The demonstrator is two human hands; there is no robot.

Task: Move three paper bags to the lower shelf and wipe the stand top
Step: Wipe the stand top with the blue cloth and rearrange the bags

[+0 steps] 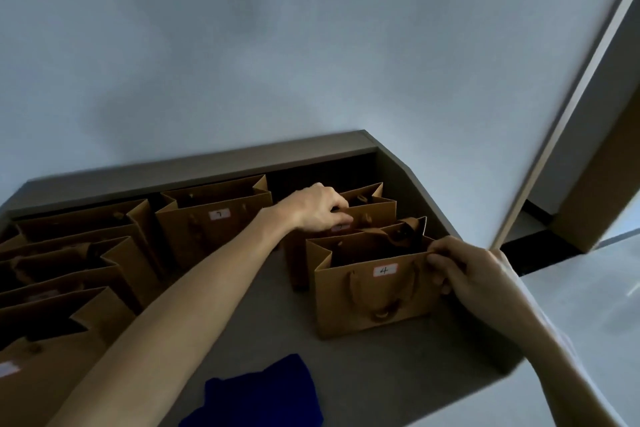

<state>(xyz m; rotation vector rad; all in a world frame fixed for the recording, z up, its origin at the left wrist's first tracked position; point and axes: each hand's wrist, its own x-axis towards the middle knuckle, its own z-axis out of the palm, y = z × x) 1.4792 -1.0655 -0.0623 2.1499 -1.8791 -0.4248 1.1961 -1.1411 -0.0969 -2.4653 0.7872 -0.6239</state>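
Note:
Several brown paper bags stand on the grey stand top (263, 308). The nearest one on the right carries a label marked 4 (370, 302); my right hand (474, 274) pinches its upper right rim. Behind it stand two more bags; my left hand (320, 208) grips the top edge of the middle bag (375, 213). A bag labelled 7 (214, 229) stands at the back centre. A blue cloth (259, 395) lies crumpled at the front edge.
A cluster of further paper bags (69, 263) fills the left side of the stand. A pale wall rises behind. On the right stand a door frame (568, 114) and a light floor (588, 315). The lower shelf is out of sight.

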